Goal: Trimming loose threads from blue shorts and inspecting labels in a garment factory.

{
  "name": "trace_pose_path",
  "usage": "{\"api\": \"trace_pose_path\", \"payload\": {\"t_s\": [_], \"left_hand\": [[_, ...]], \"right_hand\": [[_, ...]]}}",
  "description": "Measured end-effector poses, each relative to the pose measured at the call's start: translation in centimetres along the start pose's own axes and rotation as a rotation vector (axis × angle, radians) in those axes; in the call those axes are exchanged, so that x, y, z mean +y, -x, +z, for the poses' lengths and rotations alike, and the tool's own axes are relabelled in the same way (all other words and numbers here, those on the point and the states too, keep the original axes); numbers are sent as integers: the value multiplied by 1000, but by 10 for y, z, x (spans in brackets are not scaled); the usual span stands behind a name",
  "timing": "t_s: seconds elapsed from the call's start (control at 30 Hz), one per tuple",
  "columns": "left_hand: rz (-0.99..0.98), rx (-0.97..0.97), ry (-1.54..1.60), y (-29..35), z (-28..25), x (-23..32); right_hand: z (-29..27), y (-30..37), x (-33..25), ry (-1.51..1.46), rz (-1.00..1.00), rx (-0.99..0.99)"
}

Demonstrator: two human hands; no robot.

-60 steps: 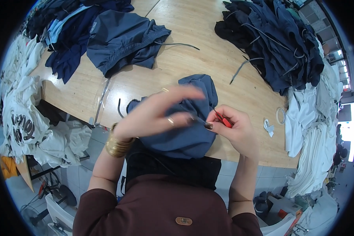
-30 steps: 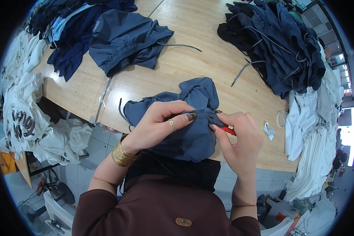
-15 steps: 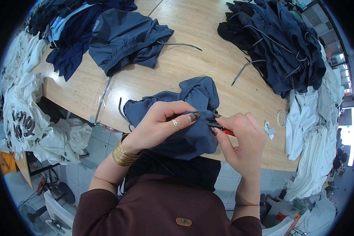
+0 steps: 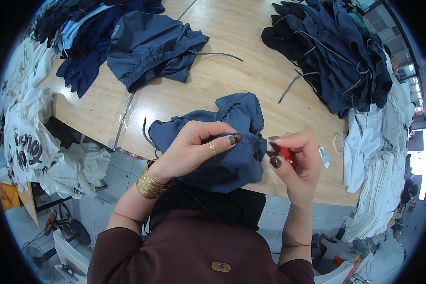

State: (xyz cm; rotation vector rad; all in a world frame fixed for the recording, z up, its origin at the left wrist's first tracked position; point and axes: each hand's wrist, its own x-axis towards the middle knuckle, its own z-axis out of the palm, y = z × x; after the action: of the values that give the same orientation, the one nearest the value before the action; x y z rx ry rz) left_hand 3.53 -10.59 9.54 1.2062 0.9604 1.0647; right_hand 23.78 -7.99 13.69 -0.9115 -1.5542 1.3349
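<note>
Blue-grey shorts with a gathered elastic waistband lie bunched at the table's near edge, a dark drawcord showing at their left. My left hand is closed on the fabric, pinching the waistband between thumb and fingers. Just right of the shorts, apart from the cloth, my right hand is closed around small red-handled thread snips. Their dark blades point left toward the garment, partly hidden by my fingers.
Another pair of blue-grey shorts lies at the far left beside a navy pile. A heap of dark garments stands at the far right. White cloth stacks line the right edge, near a tape roll.
My right hand has drawn the snips slightly right, off the waistband, and turned them in its fingers. The left hand has stayed on the shorts.
</note>
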Motion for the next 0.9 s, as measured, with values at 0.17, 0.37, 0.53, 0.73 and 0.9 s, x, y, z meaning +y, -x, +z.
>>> {"api": "trace_pose_path", "payload": {"t_s": [0.17,0.37,0.53,0.73,0.9], "left_hand": [[-47,1,39,0,0,1],[-92,9,51,2,2,2],[-112,35,212,2,6,0],[-108,71,269,2,10,-2],[-89,82,238,4,7,-2]], "right_hand": [[-5,-4,2,538,-208,-50],[7,-6,8,735,-346,-122],[16,-5,24,690,-454,1],[23,-2,29,193,-129,249],[17,0,13,548,-178,142]]}}
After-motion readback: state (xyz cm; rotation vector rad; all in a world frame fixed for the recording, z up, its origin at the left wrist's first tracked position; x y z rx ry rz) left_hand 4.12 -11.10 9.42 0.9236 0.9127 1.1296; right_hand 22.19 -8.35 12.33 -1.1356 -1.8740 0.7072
